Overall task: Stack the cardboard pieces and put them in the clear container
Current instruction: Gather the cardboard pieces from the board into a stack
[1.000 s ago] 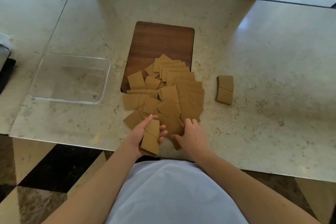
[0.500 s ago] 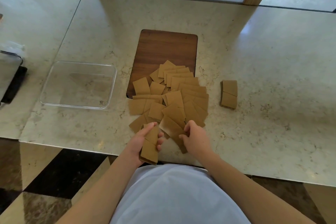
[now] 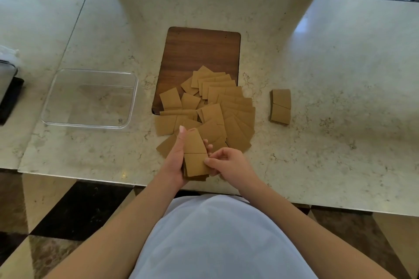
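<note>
Marble worktop (image 3: 317,52) carries our loose cardboard pieces (image 3: 217,111) mid-front, clear container (image 3: 133,97) empty leftward; our left hand (image 3: 174,161) grips the stack (image 3: 195,156), right hand (image 3: 229,163) fingers pinching it, and uneven edges could spill it.

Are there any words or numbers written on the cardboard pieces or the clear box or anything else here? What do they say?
None: no words, numbers or signs can be read anywhere.
Cardboard pieces: plain brown, no print.
Stack in the left hand, touched by the right hand: blank.
Small stack off to the side: blank.
Clear container: no label.
Wooden board: plain.
</note>
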`<move>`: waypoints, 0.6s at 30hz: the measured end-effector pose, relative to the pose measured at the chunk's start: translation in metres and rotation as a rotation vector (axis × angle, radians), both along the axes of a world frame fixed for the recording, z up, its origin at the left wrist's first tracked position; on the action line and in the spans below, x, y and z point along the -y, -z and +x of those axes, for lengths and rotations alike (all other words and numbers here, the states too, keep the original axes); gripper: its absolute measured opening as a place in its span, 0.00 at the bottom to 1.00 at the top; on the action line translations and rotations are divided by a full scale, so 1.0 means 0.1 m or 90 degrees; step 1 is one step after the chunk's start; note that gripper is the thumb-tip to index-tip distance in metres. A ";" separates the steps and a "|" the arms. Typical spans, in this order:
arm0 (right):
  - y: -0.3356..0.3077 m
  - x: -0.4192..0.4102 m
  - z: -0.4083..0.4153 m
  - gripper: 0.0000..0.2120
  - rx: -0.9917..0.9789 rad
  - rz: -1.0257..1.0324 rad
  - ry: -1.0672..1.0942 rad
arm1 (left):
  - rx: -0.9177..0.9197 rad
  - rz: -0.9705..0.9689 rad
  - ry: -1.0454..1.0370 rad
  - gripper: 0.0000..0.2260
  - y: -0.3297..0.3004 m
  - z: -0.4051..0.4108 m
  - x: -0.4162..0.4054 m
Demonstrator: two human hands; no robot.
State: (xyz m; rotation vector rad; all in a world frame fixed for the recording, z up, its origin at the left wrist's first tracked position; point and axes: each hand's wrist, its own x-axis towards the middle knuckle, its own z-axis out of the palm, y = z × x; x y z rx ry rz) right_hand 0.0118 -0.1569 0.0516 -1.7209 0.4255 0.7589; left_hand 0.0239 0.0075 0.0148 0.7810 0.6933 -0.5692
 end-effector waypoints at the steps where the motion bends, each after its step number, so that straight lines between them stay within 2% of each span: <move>1: 0.01 -0.01 -0.02 0.07 0.003 -0.017 -0.026 | 0.018 -0.007 0.000 0.24 -0.01 0.01 0.00; 2: 0.02 -0.01 -0.03 0.08 0.008 -0.039 -0.049 | 0.028 -0.017 0.006 0.17 -0.03 0.01 0.01; 3: 0.05 0.01 -0.04 0.08 0.019 -0.068 -0.063 | 0.028 -0.019 0.012 0.15 -0.04 0.02 0.02; 6: 0.19 0.14 -0.06 0.07 0.098 -0.254 -0.071 | -0.023 -0.012 0.013 0.12 -0.03 -0.01 0.05; 8: 0.33 0.21 -0.06 0.15 0.141 -0.386 -0.123 | -0.055 -0.007 0.000 0.13 -0.01 -0.06 0.03; 10: 0.46 0.24 -0.07 0.23 0.159 -0.462 -0.185 | -0.061 -0.015 -0.021 0.15 0.02 -0.08 -0.02; 14: 0.66 0.20 -0.10 0.27 0.201 -0.544 -0.254 | -0.052 -0.037 -0.047 0.17 0.05 -0.10 -0.13; 16: 0.69 0.20 -0.10 0.26 0.211 -0.552 -0.248 | -0.056 -0.034 -0.043 0.16 0.05 -0.10 -0.16; 18: 0.69 0.22 -0.09 0.20 0.185 -0.505 -0.231 | -0.059 -0.015 -0.026 0.17 0.06 -0.10 -0.17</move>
